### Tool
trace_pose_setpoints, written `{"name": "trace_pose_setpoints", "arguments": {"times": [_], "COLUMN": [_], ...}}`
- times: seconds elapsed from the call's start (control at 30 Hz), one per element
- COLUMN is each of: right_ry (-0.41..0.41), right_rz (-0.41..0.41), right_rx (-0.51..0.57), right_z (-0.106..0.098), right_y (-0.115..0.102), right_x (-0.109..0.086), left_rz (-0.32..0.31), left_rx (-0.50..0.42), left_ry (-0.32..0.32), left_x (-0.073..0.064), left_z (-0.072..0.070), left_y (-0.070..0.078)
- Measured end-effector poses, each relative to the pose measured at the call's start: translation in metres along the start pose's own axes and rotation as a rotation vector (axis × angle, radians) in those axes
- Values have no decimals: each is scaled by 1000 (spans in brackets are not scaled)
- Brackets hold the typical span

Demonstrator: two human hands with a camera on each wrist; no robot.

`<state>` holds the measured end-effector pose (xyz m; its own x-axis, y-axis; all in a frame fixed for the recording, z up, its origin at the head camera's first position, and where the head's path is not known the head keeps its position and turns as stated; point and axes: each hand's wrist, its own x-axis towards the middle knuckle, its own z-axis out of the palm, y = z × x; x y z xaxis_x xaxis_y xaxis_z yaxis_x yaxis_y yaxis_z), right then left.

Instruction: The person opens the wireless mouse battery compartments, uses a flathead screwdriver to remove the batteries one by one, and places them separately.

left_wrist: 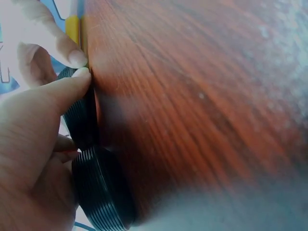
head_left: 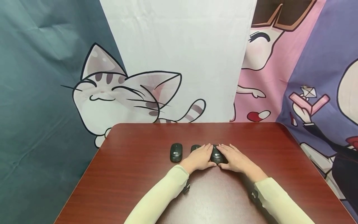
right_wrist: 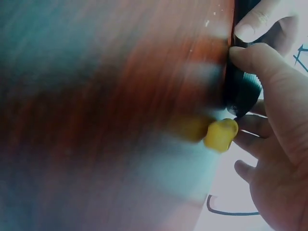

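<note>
A black computer mouse (head_left: 216,155) lies on the table between the two hands. My left hand (head_left: 198,158) holds its left side, thumb at the near end and fingertips toward the far end. From the other side my right hand (head_left: 236,159) holds it the same way, and the two thumbs (left_wrist: 79,79) meet close together at its near end. Left of it sits a second black mouse (head_left: 195,147), partly covered by the left hand. A third black mouse (head_left: 176,152) lies farther left, untouched. Beside the right hand's fingers stands a small yellow object (right_wrist: 221,134), its kind blurred; the hand hides it in the head view.
The reddish-brown wooden table (head_left: 126,174) has a far edge against a printed cloth backdrop (head_left: 179,46). Both forearms in pale sleeves (head_left: 162,196) reach in from the near side. A small dark device (head_left: 186,188) sits under the left wrist.
</note>
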<state>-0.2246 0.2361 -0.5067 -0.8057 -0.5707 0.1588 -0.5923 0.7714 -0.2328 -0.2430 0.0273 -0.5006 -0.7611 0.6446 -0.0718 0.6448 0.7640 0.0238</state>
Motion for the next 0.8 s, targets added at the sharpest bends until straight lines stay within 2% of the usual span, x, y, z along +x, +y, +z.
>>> {"name": "trace_pose_setpoints", "arguments": {"times": [0.43,0.8], "right_ry": [90,288], "right_rz": [-1,-60], "right_rx": [22,92], "right_z": [5,-1], "right_y": [0,-5], "right_x": [0,11], "left_rz": [-11,-39], "left_rx": [-137,-249], "left_ry": [-22,99], "left_x": [-2,-11], "left_z": [-1,-8], "left_y": [-2,-7]}}
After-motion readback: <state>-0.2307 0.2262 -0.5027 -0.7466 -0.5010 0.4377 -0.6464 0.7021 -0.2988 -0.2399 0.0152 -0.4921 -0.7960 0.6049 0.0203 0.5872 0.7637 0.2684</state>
